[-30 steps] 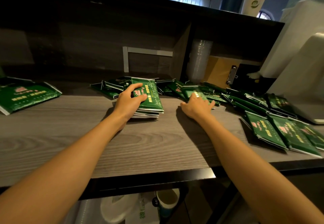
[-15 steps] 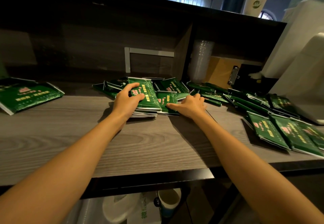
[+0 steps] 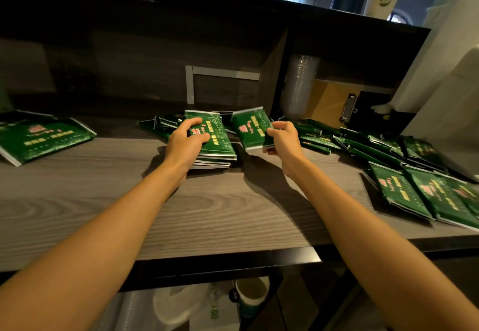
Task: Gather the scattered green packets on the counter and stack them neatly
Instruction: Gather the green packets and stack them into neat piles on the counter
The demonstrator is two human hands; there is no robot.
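Note:
A stack of green packets (image 3: 219, 146) lies on the wooden counter (image 3: 207, 211) at centre. My left hand (image 3: 185, 142) grips the stack from its left side, fingers curled over the top packet. My right hand (image 3: 283, 140) holds a single green packet (image 3: 252, 128) lifted off the counter and tilted, just right of the stack. Several loose green packets (image 3: 318, 136) lie scattered behind and to the right, and more packets (image 3: 425, 196) sit fanned at the right edge. A separate green packet (image 3: 44, 136) lies at far left.
A dark back wall and shelf divider (image 3: 274, 76) rise behind the counter. A sleeve of clear cups (image 3: 300, 84), a clipboard (image 3: 334, 102) and a white machine (image 3: 448, 113) stand at the right. Below the counter edge are a paper cup (image 3: 252, 294) and plastic bags.
My right hand slid a packet leftward from the scattered pile, then lifted it off the counter beside the stack. My left hand stayed on the stack.

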